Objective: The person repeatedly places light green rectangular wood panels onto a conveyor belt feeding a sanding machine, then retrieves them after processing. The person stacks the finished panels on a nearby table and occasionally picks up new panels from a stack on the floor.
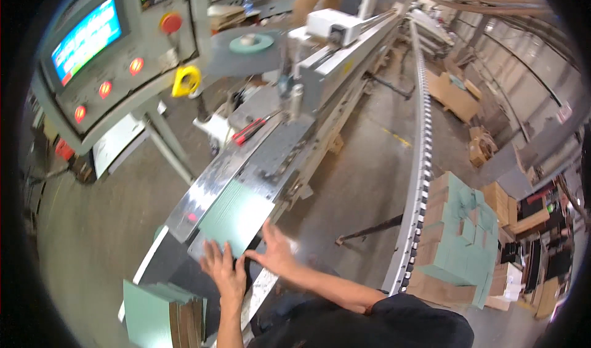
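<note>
A pale green flat panel lies on the metal bed of a long machine. My left hand is at the panel's near edge, its fingers spread and its fingertips touching or very close to it. Beside the panel's near right corner is my right hand, open, with the thumb pointing toward my left hand and the fingers along the edge. Neither hand is wrapped round anything. A stack of green-faced panels with brown edges stands at the lower left, near my left forearm.
A control panel with a lit screen, red buttons and a yellow tape measure stands at the left. Red-handled pliers rest on the machine. A long roller rail runs along the right, with stacked green panels beyond it.
</note>
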`<state>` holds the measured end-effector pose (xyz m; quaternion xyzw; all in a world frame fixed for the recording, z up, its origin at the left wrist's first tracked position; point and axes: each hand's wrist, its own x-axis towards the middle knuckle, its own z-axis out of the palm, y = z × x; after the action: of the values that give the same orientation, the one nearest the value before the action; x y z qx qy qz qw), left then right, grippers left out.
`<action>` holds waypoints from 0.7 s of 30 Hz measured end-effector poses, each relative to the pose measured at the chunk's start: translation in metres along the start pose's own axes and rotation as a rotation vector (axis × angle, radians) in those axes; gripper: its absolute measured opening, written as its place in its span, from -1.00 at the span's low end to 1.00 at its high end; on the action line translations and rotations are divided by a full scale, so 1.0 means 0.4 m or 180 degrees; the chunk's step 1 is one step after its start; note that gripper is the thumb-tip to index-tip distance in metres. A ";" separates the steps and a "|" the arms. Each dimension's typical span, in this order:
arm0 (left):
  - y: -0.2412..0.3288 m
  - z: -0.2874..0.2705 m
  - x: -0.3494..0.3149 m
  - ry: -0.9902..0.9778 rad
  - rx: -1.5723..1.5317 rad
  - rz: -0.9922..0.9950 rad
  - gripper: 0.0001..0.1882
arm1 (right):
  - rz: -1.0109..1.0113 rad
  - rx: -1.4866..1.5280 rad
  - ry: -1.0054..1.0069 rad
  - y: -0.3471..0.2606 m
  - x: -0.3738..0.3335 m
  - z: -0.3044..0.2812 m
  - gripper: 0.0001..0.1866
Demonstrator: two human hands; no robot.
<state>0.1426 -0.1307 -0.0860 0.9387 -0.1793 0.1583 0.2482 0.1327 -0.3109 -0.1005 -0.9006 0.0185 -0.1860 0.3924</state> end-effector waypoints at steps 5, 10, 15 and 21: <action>0.043 0.023 0.052 -0.0033 -0.0253 0.0189 -0.37 | -0.0075 -0.0148 0.0080 0.048 0.038 -0.023 0.37; 0.094 0.086 0.121 -0.0109 -0.0217 0.0229 -0.27 | 0.0141 -0.0058 -0.0020 0.117 0.105 -0.077 0.25; 0.178 0.150 0.218 -0.0222 -0.0239 0.0135 -0.32 | 0.0052 -0.0099 0.0048 0.192 0.194 -0.156 0.18; 0.284 0.247 0.332 -0.0061 -0.0315 0.0172 -0.38 | -0.0079 0.0267 0.0186 0.307 0.301 -0.239 0.17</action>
<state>0.2337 -0.3089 -0.0701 0.9216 -0.2146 0.1469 0.2882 0.2252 -0.4842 -0.0900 -0.8777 0.0110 -0.2176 0.4268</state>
